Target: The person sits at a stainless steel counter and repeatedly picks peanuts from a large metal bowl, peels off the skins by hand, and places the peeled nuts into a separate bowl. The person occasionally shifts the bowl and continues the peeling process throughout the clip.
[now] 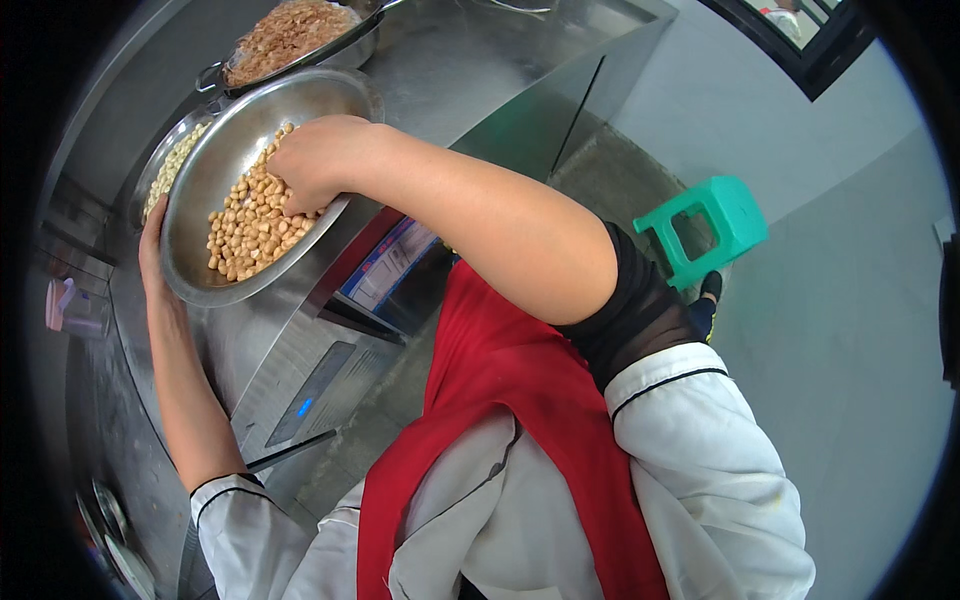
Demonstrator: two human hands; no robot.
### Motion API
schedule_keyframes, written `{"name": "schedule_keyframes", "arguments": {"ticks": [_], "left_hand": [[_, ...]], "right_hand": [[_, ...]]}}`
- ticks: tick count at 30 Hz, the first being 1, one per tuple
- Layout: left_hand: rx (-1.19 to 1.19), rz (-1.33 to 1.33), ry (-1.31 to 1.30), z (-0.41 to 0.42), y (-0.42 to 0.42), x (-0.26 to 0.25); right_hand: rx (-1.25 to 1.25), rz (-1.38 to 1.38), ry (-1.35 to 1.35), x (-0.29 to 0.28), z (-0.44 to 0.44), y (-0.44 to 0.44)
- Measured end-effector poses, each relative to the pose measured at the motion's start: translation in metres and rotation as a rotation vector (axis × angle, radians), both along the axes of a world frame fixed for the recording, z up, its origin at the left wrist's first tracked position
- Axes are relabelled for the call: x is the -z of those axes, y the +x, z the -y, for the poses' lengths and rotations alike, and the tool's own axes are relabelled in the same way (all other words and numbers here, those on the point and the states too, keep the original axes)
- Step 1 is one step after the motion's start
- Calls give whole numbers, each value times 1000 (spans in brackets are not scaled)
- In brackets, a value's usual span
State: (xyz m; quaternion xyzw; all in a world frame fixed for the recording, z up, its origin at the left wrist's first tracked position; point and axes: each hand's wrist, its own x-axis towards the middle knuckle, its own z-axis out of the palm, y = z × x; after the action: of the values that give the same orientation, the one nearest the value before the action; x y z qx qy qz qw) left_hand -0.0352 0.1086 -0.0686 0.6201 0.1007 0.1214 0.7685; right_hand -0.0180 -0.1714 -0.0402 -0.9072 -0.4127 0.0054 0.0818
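A wide stainless steel bowl [307, 97] is tilted over the metal counter, with a heap of round tan nuts [244, 232] in its lower side. On the bowl's left outer side, my left hand [154, 236] grips the rim. My right hand [319, 161] reaches into the bowl from the right, its fingers curled down among the nuts. The fingertips are hidden, so whether any nuts are held cannot be seen. Partly behind the bowl, a second metal bowl [139, 184] contains pale nuts [174, 165].
Papery reddish-brown flakes [289, 37] fill a handled metal pan at the back of the steel counter [442, 82]. A clear plastic jug [79, 311] stands at far left, and plates [127, 562] sit at lower left. A green plastic stool [731, 217] is on the floor, near a person's foot [711, 285].
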Motion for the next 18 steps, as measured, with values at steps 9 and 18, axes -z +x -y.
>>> {"name": "schedule_keyframes", "arguments": {"ticks": [9, 18], "left_hand": [[-13, 31, 94, -20, 10, 10], [-155, 84, 314, -1, 0, -2]], "right_hand": [[3, -1, -22, -3, -3, -1], [-36, 50, 41, 3, -2, 0]]}}
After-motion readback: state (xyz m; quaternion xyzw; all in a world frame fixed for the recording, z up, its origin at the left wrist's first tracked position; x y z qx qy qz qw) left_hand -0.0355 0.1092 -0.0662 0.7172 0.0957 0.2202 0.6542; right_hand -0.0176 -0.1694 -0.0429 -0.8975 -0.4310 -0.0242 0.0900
